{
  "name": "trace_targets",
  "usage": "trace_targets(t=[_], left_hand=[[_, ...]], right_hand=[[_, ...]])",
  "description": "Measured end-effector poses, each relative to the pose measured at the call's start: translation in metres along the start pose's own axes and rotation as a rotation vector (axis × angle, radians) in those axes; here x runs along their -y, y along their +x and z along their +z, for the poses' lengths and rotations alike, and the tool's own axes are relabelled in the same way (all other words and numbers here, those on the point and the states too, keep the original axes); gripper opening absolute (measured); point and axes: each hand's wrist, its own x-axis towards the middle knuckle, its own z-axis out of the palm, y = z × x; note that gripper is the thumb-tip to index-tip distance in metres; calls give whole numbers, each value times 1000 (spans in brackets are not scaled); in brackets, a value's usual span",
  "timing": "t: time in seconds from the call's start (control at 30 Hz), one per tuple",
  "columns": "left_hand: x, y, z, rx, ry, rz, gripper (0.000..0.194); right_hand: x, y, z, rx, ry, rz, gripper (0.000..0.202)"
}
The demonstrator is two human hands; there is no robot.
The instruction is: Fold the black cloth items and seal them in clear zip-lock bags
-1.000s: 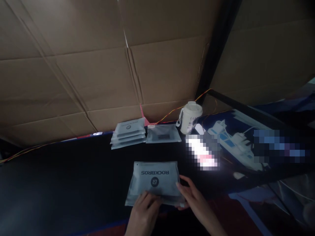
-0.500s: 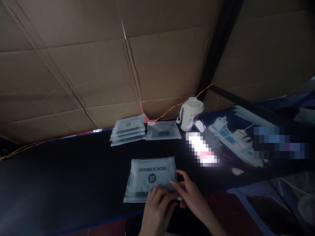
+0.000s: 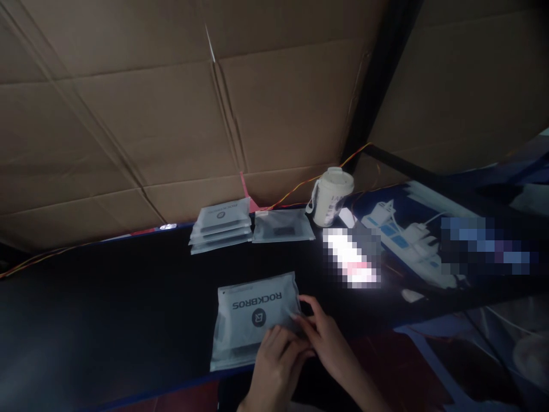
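A pale translucent ROCKBROS pouch (image 3: pixel 244 326) lies on the black tabletop near its front edge, its print upside down to me. My left hand (image 3: pixel 281 355) is closed at the pouch's lower right corner, with curled fingers over the edge. The right side of the pouch is pinched by my right hand (image 3: pixel 321 329), its thumb and fingers at the border. Both hands nearly touch each other, and the corner between them is hidden.
Several similar pouches (image 3: pixel 221 226) are stacked at the back, beside a single flat pouch (image 3: pixel 283 226). A lidded white cup (image 3: pixel 333 197) stands right of them. Farther right are a bright blurred patch and a white power strip (image 3: pixel 407 246). Cardboard (image 3: pixel 171 114) rises behind.
The pouch has shifted slightly left and turned, its left side now lower. Both hands remain on it, my left hand moving little. The whole view has shifted slightly.
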Motion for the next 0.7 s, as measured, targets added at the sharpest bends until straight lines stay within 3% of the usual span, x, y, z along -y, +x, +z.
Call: trace_targets(t=[0.17,0.33,0.43,0.7], left_hand=[[-1,4,-3,15,43,5,32],[10,-2,-13,48,115,26,22],[20,-10,-28,77,142,-11,20],[47,-39,-75,-27,315,-22,18]], right_hand=[[-1,2,-1,13,32,22,45],[-5,4,-8,-13,62,66,50],[-11,5,-16,-25,79,97,53],[-15,7,-37,-78,117,167,61]])
